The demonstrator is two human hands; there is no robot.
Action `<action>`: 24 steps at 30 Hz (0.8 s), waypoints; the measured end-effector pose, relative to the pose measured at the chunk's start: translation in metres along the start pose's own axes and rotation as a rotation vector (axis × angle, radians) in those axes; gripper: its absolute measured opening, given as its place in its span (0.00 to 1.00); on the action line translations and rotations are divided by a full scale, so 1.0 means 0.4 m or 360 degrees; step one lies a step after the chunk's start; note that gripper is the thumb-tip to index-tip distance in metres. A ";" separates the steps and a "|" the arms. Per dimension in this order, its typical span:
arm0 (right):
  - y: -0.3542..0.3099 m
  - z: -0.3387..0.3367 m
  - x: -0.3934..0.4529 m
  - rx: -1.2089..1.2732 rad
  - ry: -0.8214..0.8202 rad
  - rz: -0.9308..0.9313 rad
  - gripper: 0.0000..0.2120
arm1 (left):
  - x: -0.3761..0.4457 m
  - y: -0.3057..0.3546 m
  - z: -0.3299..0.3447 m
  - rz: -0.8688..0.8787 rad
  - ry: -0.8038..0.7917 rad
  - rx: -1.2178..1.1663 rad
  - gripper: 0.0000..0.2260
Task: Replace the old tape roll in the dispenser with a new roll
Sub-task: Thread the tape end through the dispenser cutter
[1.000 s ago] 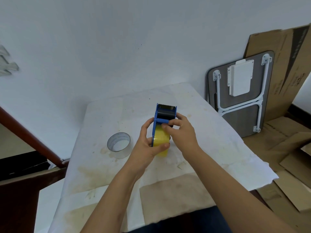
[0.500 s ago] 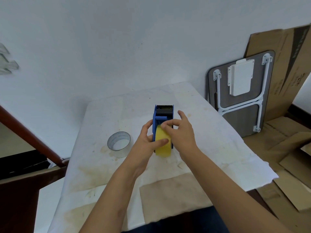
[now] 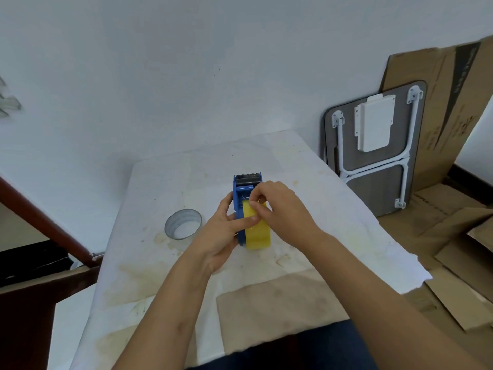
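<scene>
A blue tape dispenser (image 3: 238,194) with a toothed black blade at its far end stands on the white-covered table (image 3: 306,182). A yellow tape roll (image 3: 258,232) sits in it. My left hand (image 3: 222,233) grips the dispenser from the left, thumb across the roll. My right hand (image 3: 282,206) pinches at the top of the yellow roll near the blade end, fingertips closed together. An emptied, nearly clear old roll (image 3: 183,223) lies flat on the table to the left, apart from both hands.
A folded grey table with white legs (image 3: 373,153) leans on the wall at the right, with cardboard sheets (image 3: 453,236) behind it and on the floor. A dark wooden rail (image 3: 42,222) runs along the left. The table's right edge is ragged cloth.
The dispenser has been set lower and turned slightly, so the yellow roll shows more. My right hand's fingers have closed into a pinch at the roll's top.
</scene>
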State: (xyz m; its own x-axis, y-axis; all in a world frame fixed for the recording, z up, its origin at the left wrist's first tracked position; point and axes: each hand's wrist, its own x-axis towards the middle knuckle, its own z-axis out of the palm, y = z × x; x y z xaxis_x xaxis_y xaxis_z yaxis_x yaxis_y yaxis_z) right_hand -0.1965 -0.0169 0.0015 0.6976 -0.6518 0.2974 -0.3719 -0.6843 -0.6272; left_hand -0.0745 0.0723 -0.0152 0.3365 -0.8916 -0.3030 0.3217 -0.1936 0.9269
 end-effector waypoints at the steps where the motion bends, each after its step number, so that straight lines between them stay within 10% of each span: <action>1: -0.003 -0.006 0.005 -0.0031 -0.0027 -0.0002 0.05 | 0.000 0.000 0.000 0.0002 0.0011 0.0004 0.33; 24: -0.003 -0.017 0.023 -0.0344 -0.0030 -0.0157 0.08 | -0.012 0.004 -0.004 0.0002 -0.0022 0.0117 0.28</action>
State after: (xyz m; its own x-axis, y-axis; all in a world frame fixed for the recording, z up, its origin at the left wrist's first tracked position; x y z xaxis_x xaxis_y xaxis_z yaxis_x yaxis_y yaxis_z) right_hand -0.1939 -0.0242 0.0099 0.7476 -0.5736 0.3349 -0.4226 -0.7998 -0.4264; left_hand -0.0741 0.0771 -0.0125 0.3245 -0.8973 -0.2993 0.2553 -0.2215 0.9411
